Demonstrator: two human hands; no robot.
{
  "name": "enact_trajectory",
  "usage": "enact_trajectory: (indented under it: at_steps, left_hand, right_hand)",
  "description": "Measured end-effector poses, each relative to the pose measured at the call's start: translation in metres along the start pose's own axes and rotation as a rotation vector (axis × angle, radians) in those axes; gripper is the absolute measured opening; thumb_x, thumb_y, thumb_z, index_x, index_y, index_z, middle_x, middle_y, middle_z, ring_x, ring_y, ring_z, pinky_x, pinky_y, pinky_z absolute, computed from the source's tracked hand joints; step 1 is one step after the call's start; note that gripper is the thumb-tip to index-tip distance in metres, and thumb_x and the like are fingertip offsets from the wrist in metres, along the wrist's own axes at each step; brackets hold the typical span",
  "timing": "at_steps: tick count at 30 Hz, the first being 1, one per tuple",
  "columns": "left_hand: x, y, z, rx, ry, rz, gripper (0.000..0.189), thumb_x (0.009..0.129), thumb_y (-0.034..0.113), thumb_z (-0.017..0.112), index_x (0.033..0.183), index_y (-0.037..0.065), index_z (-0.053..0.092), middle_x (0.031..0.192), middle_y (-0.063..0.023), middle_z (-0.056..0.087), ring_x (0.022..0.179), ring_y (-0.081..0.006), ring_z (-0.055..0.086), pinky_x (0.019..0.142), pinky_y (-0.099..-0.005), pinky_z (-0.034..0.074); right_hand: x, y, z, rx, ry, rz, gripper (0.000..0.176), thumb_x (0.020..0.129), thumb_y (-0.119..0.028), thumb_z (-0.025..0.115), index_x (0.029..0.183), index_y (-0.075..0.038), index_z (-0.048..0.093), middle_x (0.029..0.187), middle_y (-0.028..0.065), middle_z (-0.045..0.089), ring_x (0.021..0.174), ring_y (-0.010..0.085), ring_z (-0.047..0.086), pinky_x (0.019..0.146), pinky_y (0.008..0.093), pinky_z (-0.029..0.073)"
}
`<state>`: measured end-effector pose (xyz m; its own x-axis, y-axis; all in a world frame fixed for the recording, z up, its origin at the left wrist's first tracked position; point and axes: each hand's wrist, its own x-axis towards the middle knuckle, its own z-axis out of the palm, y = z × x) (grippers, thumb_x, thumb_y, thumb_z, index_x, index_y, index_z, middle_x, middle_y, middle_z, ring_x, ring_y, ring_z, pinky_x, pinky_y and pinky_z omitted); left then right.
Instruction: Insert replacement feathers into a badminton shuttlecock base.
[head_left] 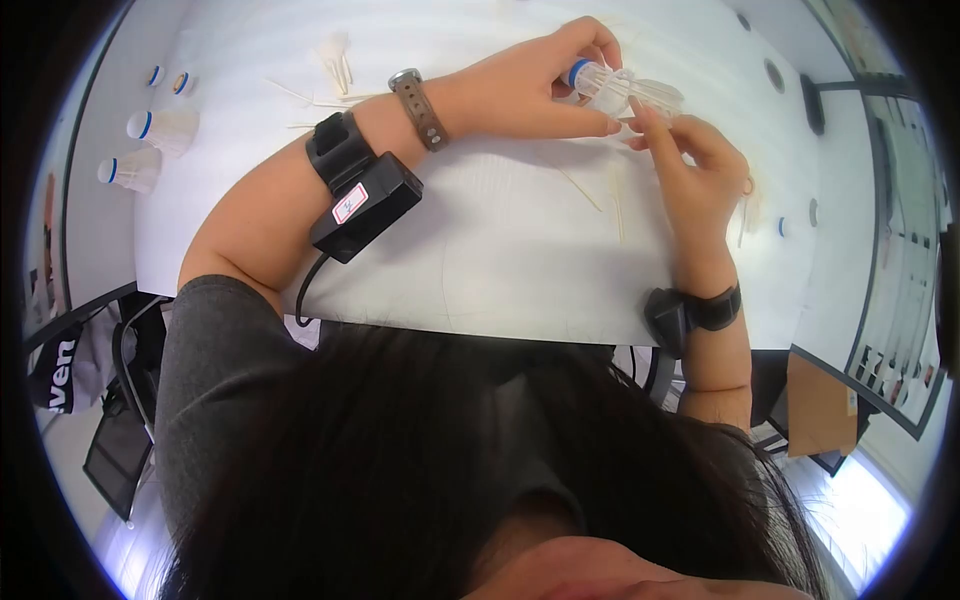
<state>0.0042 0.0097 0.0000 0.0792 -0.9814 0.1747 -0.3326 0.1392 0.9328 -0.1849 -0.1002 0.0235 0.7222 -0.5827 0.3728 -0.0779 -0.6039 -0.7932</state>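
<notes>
The shuttlecock is held above the far part of the bench, between the two hands, its blue band towards the left and its feathers spreading right; the left hand is curled around the base end, thumb on the near side and fingers on the far side; the right hand has bent fingers at the feathers, though whether they pinch or merely touch cannot be told. Pale sticks lie loose on the bench nearby; two large shuttlecocks lie well apart, on the left.

It should handle as very light, with a firm base and stiff but brittle shafts; the feathers look easily bent or split, so the base is the sound place to hold; only a light fingertip touch suits the feathers.
</notes>
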Motion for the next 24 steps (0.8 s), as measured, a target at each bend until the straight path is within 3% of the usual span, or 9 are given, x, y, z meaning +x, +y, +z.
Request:
enact_trajectory:
  at_steps: [8, 18, 24]
  left_hand:
    - [0.001, 0.002, -0.002, -0.001, -0.001, -0.029, 0.052, 0.085, 0.018, 0.076, 0.125, 0.012, 0.043, 0.117, -0.0056, 0.057, 0.087, -0.0062, 0.052, 0.074, -0.0208, 0.045]
    - [0.002, 0.006, -0.002, 0.051, -0.005, -0.026, 0.052, 0.086, 0.020, 0.075, 0.126, 0.012, 0.043, 0.116, -0.0049, 0.057, 0.078, -0.0054, 0.050, 0.069, -0.0202, 0.043]
    - [0.002, 0.002, -0.002, -0.002, 0.007, -0.032, 0.051, 0.087, 0.021, 0.075, 0.125, 0.012, 0.043, 0.114, -0.0045, 0.057, 0.081, -0.0053, 0.053, 0.071, -0.0212, 0.044]
  right_hand:
    - [0.000, -0.007, -0.001, -0.185, 0.029, -0.204, 0.012, 0.082, -0.010, 0.078, 0.079, 0.000, 0.071, 0.068, 0.0046, 0.067, 0.058, 0.0099, 0.060, 0.050, 0.0217, 0.041]
    - [0.003, -0.009, -0.005, -0.401, 0.079, -0.403, 0.013, 0.080, -0.011, 0.079, 0.076, -0.002, 0.070, 0.065, 0.0072, 0.067, 0.053, 0.0144, 0.060, 0.045, 0.0233, 0.041]
    - [0.004, -0.010, -0.008, -0.358, 0.086, -0.325, 0.015, 0.078, -0.013, 0.082, 0.075, -0.003, 0.071, 0.067, 0.0055, 0.069, 0.054, 0.0120, 0.061, 0.045, 0.0221, 0.038]
